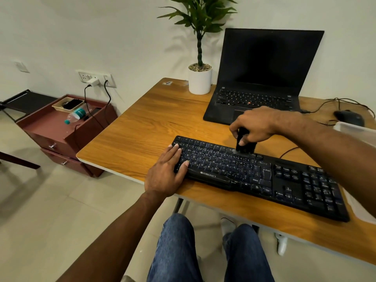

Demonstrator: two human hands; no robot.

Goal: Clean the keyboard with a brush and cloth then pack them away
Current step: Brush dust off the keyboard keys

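- One keyboard (262, 176) lies on the desk (142, 127), under both hands
- Left hand (165, 174): fingers spread flat on the keyboard's left end
- Right hand (254, 125): clamped on one black brush (244, 145), bristles touching the upper keys
- One laptop (262, 78) beyond the right hand

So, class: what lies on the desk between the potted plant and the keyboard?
Nothing: the head view shows only bare wooden desk between the potted plant and the keyboard.

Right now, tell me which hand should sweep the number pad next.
Right. The right hand already grips the brush, bristles down on the keyboard top rows, nearer the pad. The left hand lies flat on the keyboard's far left end, steadying it.
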